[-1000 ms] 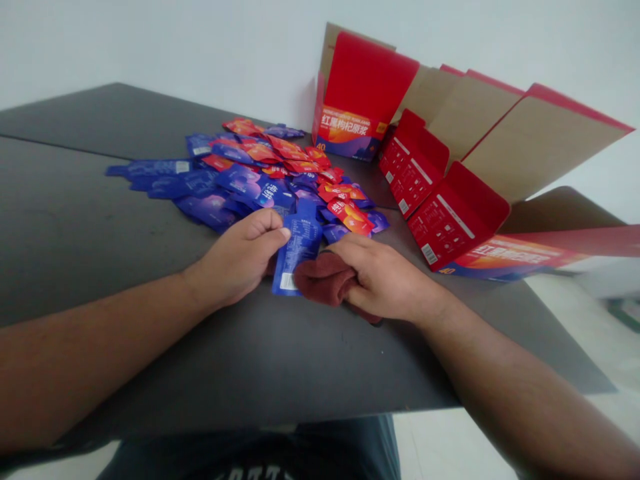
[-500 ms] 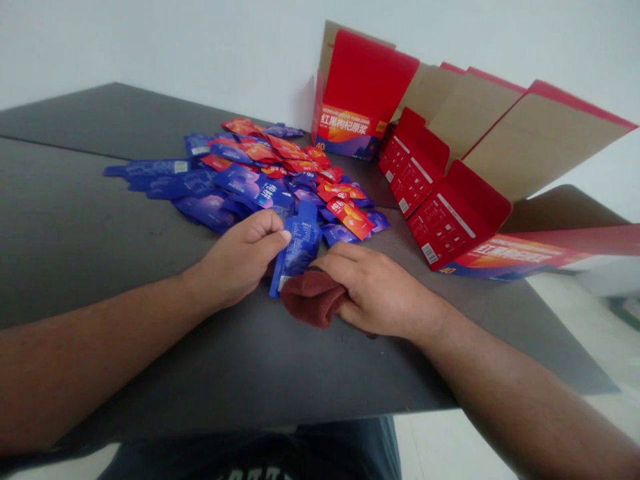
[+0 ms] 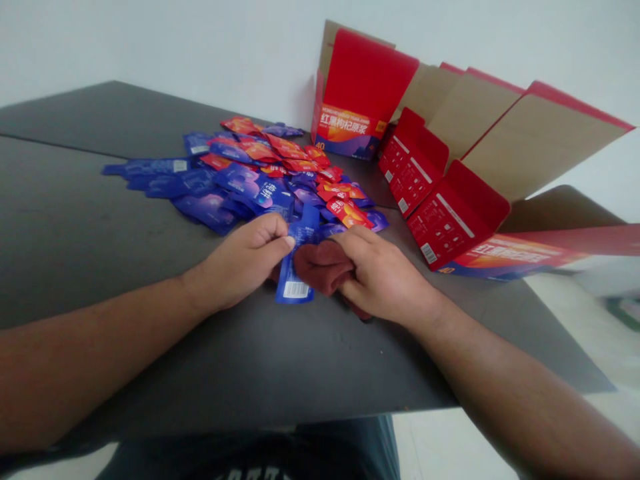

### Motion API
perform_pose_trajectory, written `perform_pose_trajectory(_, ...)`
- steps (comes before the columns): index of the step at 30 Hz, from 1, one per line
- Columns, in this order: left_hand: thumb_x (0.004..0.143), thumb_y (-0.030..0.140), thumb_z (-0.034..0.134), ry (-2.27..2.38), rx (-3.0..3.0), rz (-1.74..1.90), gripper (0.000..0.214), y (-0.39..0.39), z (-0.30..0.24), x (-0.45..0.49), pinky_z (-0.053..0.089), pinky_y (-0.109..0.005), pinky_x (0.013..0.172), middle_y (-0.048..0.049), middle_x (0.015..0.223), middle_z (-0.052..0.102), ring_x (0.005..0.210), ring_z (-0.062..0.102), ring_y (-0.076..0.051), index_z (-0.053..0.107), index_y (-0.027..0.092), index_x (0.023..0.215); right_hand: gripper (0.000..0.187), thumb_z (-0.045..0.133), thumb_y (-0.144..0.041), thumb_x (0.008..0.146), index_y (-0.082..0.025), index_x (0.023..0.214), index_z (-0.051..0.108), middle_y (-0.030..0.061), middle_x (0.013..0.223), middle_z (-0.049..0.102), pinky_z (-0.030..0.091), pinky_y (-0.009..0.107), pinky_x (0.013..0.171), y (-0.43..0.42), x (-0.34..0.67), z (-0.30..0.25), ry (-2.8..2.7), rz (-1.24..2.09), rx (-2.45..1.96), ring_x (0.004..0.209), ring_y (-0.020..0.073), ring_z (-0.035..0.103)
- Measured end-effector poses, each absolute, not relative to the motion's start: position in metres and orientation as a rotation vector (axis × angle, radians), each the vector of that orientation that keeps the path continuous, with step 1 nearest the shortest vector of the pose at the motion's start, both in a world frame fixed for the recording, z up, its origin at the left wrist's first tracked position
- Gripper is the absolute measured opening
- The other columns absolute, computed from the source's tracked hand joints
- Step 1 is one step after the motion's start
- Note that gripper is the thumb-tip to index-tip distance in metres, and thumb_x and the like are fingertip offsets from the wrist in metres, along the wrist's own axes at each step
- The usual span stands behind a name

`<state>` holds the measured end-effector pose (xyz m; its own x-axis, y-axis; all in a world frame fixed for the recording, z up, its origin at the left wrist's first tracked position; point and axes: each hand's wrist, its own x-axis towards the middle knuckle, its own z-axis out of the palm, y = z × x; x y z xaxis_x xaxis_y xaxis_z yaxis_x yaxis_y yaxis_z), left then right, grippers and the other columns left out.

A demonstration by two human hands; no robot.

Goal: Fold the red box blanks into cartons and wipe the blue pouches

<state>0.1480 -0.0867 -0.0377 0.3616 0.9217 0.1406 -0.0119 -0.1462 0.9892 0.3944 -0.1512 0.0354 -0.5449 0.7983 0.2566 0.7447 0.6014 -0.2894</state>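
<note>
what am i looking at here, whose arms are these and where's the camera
There's no machine here: these are a person's two bare hands, seen from a camera worn on that person's head, looking forward and down. The left hand pinches a blue pouch near its side edge. The right hand holds a brown cloth over part of the pouch's printed side. Just beyond, on the dark grey table, lies a pile of blue and red pouches. To the right and behind stand open printed cartons with their flaps up.
</note>
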Motion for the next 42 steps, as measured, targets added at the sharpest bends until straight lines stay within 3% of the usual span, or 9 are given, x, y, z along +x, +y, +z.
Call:
perform_pose_trajectory(3,0.099,0.033,0.072,0.866,1.585,0.991,0.022,-0.086,-0.036,0.146,0.042,-0.03,0.057,0.0016,0.075,0.056,0.063,0.048,-0.015,0.059,0.024,0.083,0.031,0.063,-0.015,0.094,-0.019,0.124,0.068,0.0103,0.116,0.072,0.054,0.038,0.092,-0.153,0.393,0.036,-2.598,0.285,-1.121,0.109,0.0263,0.067)
perform_pose_trajectory(8,0.101,0.036,0.068,0.882,1.559,0.944,0.019,-0.088,-0.035,0.146,0.043,-0.03,0.055,0.0022,0.071,0.055,0.059,0.05,-0.016,0.06,0.024,0.088,0.022,0.064,-0.015,0.09,-0.019,0.112,0.066,0.0099,0.107,0.07,0.052,0.038,0.086,-0.149,0.397,0.036,-2.4,0.139,-1.284,0.101,0.0264,0.065)
perform_pose_trajectory(13,0.098,0.035,0.07,0.854,1.646,0.959,0.02,-0.087,-0.034,0.146,0.045,-0.03,0.059,0.0002,0.077,0.059,0.067,0.052,-0.017,0.059,0.024,0.085,0.028,0.062,-0.015,0.093,-0.019,0.12,0.068,0.0098,0.112,0.071,0.054,0.037,0.089,-0.151,0.395,0.036,-2.564,0.269,-1.13,0.105,0.0258,0.067)
perform_pose_trajectory(18,0.098,0.035,0.065,0.906,1.7,0.9,0.02,-0.09,-0.027,0.147,0.041,-0.031,0.057,0.0016,0.071,0.056,0.062,0.05,-0.017,0.055,0.025,0.084,0.021,0.063,-0.014,0.086,-0.021,0.105,0.064,0.0074,0.102,0.07,0.052,0.036,0.084,-0.146,0.399,0.035,-2.341,0.156,-1.293,0.099,0.0251,0.066)
perform_pose_trajectory(23,0.096,0.037,0.063,0.937,1.839,0.833,0.021,-0.093,-0.017,0.147,0.043,-0.033,0.064,-0.0001,0.078,0.062,0.07,0.053,-0.019,0.054,0.024,0.083,0.024,0.063,-0.015,0.086,-0.02,0.109,0.066,0.0085,0.106,0.072,0.054,0.037,0.087,-0.143,0.402,0.036,-2.388,0.176,-1.238,0.1,0.0259,0.067)
perform_pose_trajectory(42,0.095,0.039,0.061,0.902,1.932,0.78,0.023,-0.093,-0.012,0.147,0.039,-0.033,0.064,0.0023,0.072,0.056,0.066,0.049,-0.017,0.051,0.024,0.08,0.028,0.064,-0.016,0.086,-0.02,0.113,0.072,0.0092,0.108,0.076,0.056,0.039,0.087,-0.138,0.406,0.035,-2.249,0.15,-1.339,0.101,0.0273,0.07)
